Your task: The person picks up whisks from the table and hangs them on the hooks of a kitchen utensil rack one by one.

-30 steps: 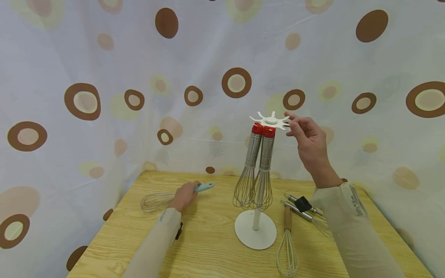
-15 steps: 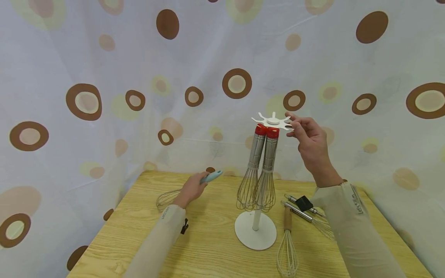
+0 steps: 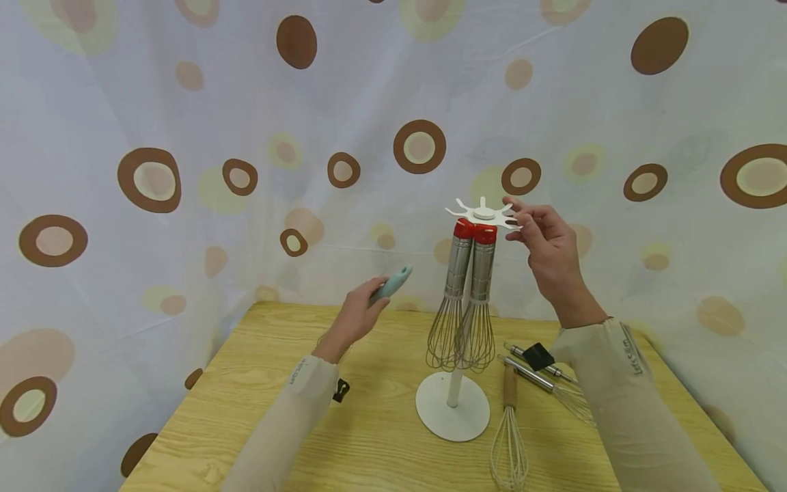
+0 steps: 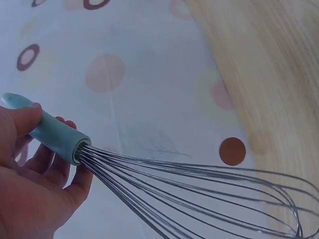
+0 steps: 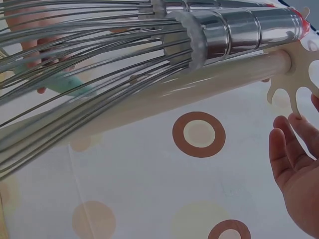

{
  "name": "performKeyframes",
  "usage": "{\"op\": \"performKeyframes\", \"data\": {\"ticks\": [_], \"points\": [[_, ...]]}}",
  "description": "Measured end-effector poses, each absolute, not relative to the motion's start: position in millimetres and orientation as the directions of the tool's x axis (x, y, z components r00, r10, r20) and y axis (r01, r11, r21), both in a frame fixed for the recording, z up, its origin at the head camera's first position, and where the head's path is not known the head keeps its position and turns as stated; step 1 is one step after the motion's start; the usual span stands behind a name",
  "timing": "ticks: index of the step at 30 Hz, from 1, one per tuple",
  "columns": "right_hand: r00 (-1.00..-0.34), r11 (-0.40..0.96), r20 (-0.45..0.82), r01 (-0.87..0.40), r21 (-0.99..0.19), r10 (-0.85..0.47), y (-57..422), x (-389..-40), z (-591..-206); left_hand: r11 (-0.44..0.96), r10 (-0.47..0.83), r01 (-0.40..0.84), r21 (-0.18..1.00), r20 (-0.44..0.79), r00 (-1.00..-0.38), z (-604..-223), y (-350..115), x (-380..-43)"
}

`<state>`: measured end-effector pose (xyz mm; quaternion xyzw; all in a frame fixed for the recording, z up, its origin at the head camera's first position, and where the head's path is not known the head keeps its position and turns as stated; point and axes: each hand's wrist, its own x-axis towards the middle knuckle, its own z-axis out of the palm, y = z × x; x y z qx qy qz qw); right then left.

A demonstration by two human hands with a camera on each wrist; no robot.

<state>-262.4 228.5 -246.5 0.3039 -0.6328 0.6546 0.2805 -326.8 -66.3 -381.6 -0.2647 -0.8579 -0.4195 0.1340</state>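
My left hand [image 3: 355,316] grips a whisk [image 4: 56,135] by its light blue handle, raised over the table left of a white whisk stand [image 3: 451,424]. The handle end points up towards the stand, while the wire loops trail down, mostly hidden behind the hand in the head view. Two steel whisks with red ends [image 3: 456,268] hang side by side from the stand's hooked top. At the right edge of that top, my right hand [image 3: 549,249] pinches one hook arm between thumb and fingers; the right wrist view has the fingertips at the hook's end.
On the wooden table [image 3: 375,437], right of the stand's round base, lies a whisk with a wooden handle [image 3: 510,389]. Beside it are two slim metal-handled tools, one a steel whisk [image 3: 536,377], partly behind the right forearm. A spotted curtain [image 3: 369,89] encloses the back.
My left hand has lifted the blue-handled whisk off the table, moving it up and right and tilting the handle upward. The hanging whisks and stand top have shifted slightly right; my right hand stays put.
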Motion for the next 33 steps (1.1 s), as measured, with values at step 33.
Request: {"op": "performKeyframes", "data": {"ticks": [33], "points": [[-0.664,-0.054,0.748,-0.746,-0.664,-0.025,228,-265,-246,0.029,0.371,0.561,0.827,0.512,-0.774,-292,-22,-284]]}}
